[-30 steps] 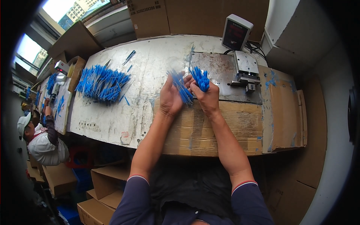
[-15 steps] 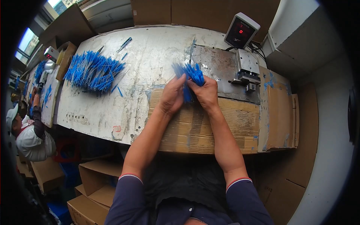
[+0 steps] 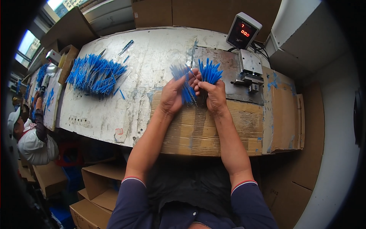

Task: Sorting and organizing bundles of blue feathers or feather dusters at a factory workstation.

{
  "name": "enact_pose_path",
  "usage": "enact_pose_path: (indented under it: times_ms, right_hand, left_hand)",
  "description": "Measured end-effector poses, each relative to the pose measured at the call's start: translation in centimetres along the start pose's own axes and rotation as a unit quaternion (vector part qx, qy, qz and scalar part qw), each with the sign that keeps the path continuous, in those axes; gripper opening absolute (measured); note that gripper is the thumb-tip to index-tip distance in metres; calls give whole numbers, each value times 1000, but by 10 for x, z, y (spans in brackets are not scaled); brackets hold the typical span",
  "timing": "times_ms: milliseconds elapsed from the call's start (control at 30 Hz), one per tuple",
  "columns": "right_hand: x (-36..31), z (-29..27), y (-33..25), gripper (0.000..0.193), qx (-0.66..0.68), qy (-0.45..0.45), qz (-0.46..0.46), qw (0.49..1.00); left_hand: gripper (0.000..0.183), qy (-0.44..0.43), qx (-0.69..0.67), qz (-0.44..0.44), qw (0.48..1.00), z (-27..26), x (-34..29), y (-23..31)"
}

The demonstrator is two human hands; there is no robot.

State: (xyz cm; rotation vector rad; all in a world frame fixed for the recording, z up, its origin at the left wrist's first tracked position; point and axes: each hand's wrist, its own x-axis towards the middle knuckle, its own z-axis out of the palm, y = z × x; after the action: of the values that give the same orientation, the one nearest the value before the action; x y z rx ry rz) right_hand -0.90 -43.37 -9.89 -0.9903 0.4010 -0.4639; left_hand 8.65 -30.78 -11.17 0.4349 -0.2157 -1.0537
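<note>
My left hand (image 3: 172, 95) is closed loosely round a bunch of thin blue-and-whitish strands (image 3: 188, 94), smeared by motion, with ends showing above and below the fingers. Beside it, my right hand (image 3: 216, 96) grips a second bunch of thin blue-tipped strands (image 3: 209, 71) that fans upward. Its thumb and fingertips meet the left fingers, and a strand or two seems to run between the hands. On the left of the worktable (image 3: 141, 68) lies a large pile of the same blue-tipped strands (image 3: 95, 74).
A metal fixture (image 3: 249, 74) stands on a metal plate (image 3: 217, 56) at right, with a red-lit display box (image 3: 243, 30) behind. Cardboard (image 3: 244, 124) covers the near edge. A blue-handled tool (image 3: 126, 46) lies at the back. Another person (image 3: 32, 137) works at far left.
My hands have drawn slightly apart. The right-hand bunch now stands more upright and spread, and my left fingers have opened out somewhat. The display's lit figures have changed.
</note>
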Motion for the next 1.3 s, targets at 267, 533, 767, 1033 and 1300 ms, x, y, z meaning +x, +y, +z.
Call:
enact_pose_path:
  times_ms: [267,533,767,1033,1300]
  right_hand:
    - [-1,-3,-6,24,-94,-22,29,995]
    - [5,-3,9,21,-106,4,-69,992]
    - [3,-7,4,19,-210,-19,-45,977]
    - [-2,4,1,15,-111,11,-47,993]
    - [-5,5,-9,9,-52,41,-44,997]
  left_hand:
    - [35,-12,74,20,997,-8,-3,-4]
    - [39,47,162,29,985,-9,-3,-11]
    - [37,25,157,31,987,1,-5,-12]
    - [34,70,159,57,983,-7,-5,-10]
    - [21,59,143,57,986,-6,-3,-7]
